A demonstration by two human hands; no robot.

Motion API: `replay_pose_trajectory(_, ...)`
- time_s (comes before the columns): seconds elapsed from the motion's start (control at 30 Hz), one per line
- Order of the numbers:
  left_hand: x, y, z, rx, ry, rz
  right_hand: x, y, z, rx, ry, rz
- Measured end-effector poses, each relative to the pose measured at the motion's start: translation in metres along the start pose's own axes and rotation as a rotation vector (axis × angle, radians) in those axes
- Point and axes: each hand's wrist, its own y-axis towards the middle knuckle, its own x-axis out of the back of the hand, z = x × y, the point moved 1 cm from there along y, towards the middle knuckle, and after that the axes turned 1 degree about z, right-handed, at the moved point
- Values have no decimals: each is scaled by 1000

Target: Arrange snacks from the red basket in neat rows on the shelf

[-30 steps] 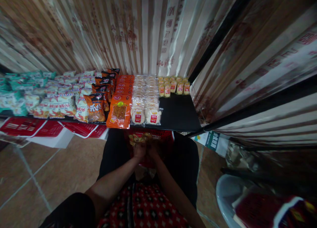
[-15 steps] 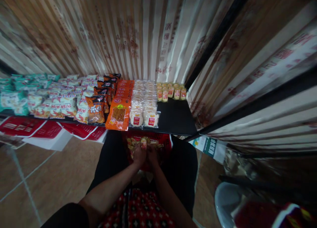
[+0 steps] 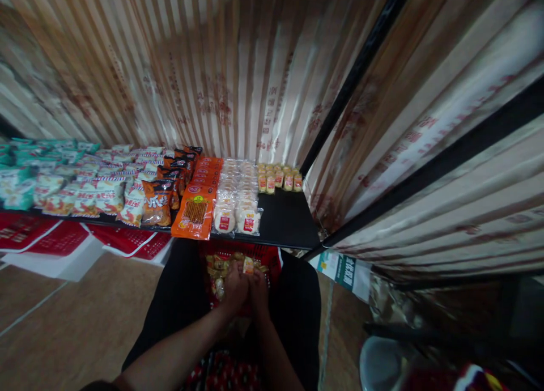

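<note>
A small yellow snack packet with a red-and-white label stands up between my hands, above my lap. My left hand has its fingers closed round the packet's left side. Against its right side, my right hand is closed as well, with the fingertips at the packet's lower edge. Beneath both hands, a red basket between my thighs holds several more small gold-wrapped packets. My fingers partly cover the held packet's lower end.
A black shelf stands in front of my knees. Across it run rows of green bags, white bags, orange packs, round crackers and small yellow packets. Black poles and a curtain bound it.
The view has shifted, so the shelf sits lower and further left. My hands have drawn together on the packet, which now shows its label more upright and facing me.
</note>
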Motion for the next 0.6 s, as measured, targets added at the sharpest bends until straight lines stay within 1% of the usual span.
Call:
replay_pose_trajectory(0.07,-2,0,-5,-29,-16,-3,5,-1,4,-6,-56,-11)
replay_pose_trajectory(0.17,-4,0,-13,-80,-60,-15,13,-2,13,-2,-67,-46)
replay_pose_trajectory(0.37,-6,-3,-33,-212,-134,-45,27,-3,34,41,54,-83)
replay_pose_trajectory(0.47,-6,-7,-45,-218,-131,-38,36,-2,41,66,72,-99)
replay_pose_trajectory(0.6,-8,-6,-60,-233,-142,-1,47,4,48,146,46,-134)
